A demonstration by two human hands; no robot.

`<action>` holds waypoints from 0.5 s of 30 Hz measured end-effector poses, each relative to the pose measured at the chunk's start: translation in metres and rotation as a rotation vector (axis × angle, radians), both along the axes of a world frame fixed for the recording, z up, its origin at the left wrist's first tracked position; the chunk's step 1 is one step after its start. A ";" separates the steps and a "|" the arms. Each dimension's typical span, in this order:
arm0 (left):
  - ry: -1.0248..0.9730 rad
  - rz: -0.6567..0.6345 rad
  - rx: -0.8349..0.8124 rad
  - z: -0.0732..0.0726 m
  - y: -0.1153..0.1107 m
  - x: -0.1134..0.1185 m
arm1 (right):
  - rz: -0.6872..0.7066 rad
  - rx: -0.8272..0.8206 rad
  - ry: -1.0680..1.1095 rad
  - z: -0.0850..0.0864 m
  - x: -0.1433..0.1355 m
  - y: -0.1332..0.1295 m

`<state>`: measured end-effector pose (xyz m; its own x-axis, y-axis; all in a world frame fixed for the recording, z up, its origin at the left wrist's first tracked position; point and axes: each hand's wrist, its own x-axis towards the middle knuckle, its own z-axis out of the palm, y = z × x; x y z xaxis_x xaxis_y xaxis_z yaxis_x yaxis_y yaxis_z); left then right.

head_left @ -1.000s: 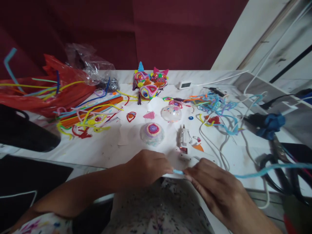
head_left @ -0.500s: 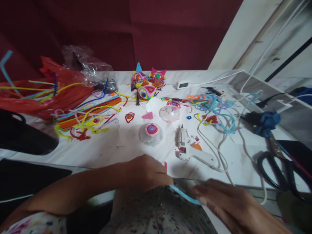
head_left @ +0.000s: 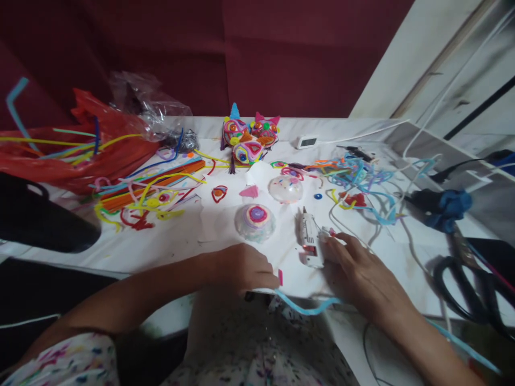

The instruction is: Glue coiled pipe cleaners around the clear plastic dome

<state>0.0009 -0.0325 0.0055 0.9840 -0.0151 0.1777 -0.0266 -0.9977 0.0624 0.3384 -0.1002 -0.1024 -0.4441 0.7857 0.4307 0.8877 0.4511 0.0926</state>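
My left hand (head_left: 247,268) is closed at the table's front edge, holding the end of a light blue pipe cleaner (head_left: 308,310) and a small pink piece (head_left: 280,277). The blue strip trails right and passes beneath my right wrist. My right hand (head_left: 356,268) reaches over the handle of a white glue gun (head_left: 309,241), fingers apart; its fingertips are by the handle, and whether they grip it is unclear. Behind my left hand sits a clear dome (head_left: 255,228) topped with a purple, pink and white coil. A second clear dome (head_left: 285,190) lies behind it.
Decorated colourful heads (head_left: 247,153) stand at the back. Left are a red plastic bag (head_left: 120,155), pipe cleaners (head_left: 161,179) and a black container (head_left: 48,220). Right are tangled blue strips (head_left: 358,174), cables, a blue cloth item (head_left: 446,208) and large black-handled scissors (head_left: 462,284).
My right hand has moved up and forward from the blue strip to the glue gun's handle. The blue strip now curves loosely. My left hand still holds its end.
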 end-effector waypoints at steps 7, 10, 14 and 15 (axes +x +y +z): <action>-0.117 0.028 0.175 -0.010 0.004 -0.010 | -0.039 0.006 0.030 0.011 -0.014 0.006; -0.155 0.043 0.253 -0.009 0.005 -0.014 | -0.064 0.012 0.018 0.016 -0.014 0.002; -0.185 0.070 0.289 -0.004 0.006 -0.019 | -0.072 -0.018 0.186 0.029 -0.017 -0.015; -0.192 0.088 0.289 -0.003 0.007 -0.020 | -0.053 -0.051 0.257 0.034 -0.018 -0.021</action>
